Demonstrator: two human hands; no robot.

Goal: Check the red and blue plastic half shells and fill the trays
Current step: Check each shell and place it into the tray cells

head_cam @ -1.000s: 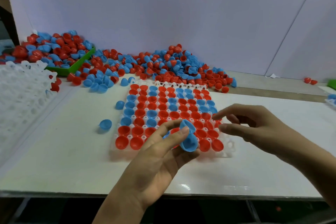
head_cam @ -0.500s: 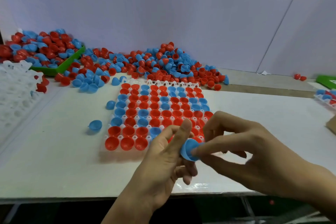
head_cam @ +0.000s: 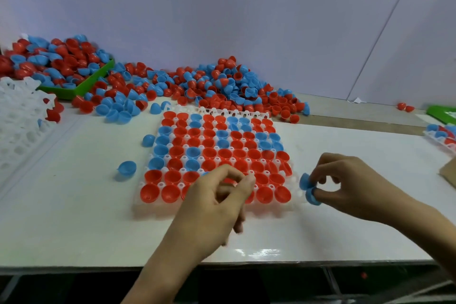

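Note:
A white tray [head_cam: 222,110] lies mid-table, its cups filled with red and blue half shells, open side up. My right hand [head_cam: 350,185] is just right of the tray's front right corner and pinches two blue half shells [head_cam: 308,189] between thumb and fingers. My left hand [head_cam: 214,207] hovers over the tray's front edge, fingers loosely curled with nothing visible in them; it hides a few front cups. A big pile of red and blue half shells [head_cam: 222,86] lies behind the tray.
A green bin [head_cam: 81,86] heaped with shells stands at back left. Empty white trays [head_cam: 17,126] are stacked at the left edge. Two loose blue shells [head_cam: 127,168] lie left of the tray. Another partly filled tray [head_cam: 441,136] and a piece of cardboard [head_cam: 449,173] are at far right.
The blue shells passed from my left hand to my right hand, which carried them right, off the tray. My left hand let go and stays over the tray's front.

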